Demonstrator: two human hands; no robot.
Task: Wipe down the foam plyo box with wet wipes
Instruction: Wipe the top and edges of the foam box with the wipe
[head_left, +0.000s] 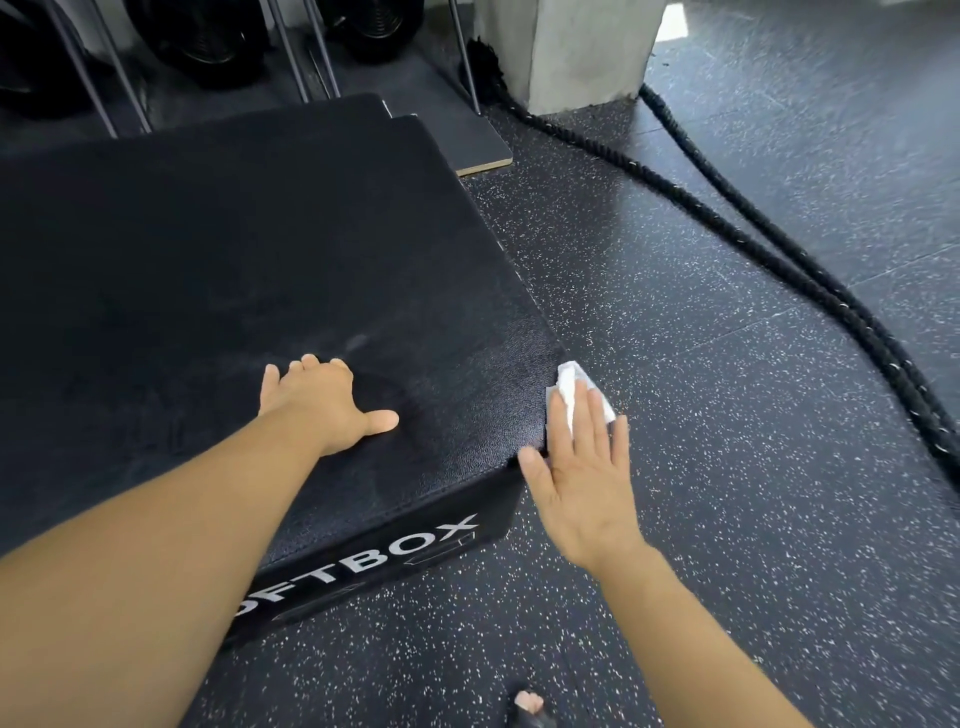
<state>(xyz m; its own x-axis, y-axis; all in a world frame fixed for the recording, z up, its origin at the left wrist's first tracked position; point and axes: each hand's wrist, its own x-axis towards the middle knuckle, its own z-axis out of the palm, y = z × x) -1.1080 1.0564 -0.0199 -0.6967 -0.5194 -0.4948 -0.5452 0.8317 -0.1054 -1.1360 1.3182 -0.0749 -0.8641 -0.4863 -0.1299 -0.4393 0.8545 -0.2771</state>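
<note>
While the right grip lies flat, fingers straight and close together, it presses a bunched white wet wipe against the right side face of the foam plyo box, at the near corner just under the top edge. Nothing curls round the wipe. It is pinned by palm and fingers only, and part of it sticks out past the fingertips. Left grip is spread flat on the box top near that same corner, holding nothing.

Box sits on the speckled rubber floor, front face lettered SOFTBOX. Top shows a faint dull patch; cannot tell whether it is damp.

Judgement: the step in hand is the right side face.
- Hold an even, flat pressure so the wipe does not roll out from under the fingers.
- Run long overlapping strokes along the face, from the top edge down to the floor line.
- Lean on the left grip so the light foam does not slide.
- Refold the wipe once a side looks soiled.
- Front face and far sides probably need a pass too.

Thick black rope trails across the floor to the right, well apart from the box.
</note>
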